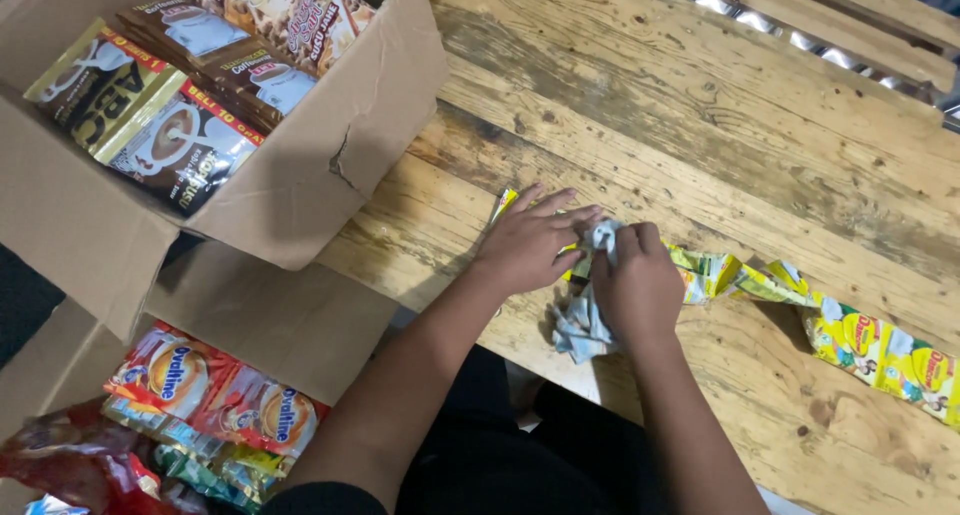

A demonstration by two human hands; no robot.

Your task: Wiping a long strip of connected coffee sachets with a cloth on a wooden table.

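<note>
Rough wooden planks made up the counter [700, 105], scarred and knotted. Across it ran a strip of yellow-green sachets [880, 350], its near end bunched under both hands. The left hand [530, 245] lay spread, pressing the strip flat; the right hand [635, 280] had its grip pinched on the crumpled end. Thin, light and crinkly, it likely handles best by the seams. A cardboard box [330, 165] held dark brown packets [190, 140]; orange-labelled sachets [215, 390] lay below.

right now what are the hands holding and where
The right hand pinches the folded end of a sachet strip; the left hand presses flat on that end, on the wooden table.
</note>
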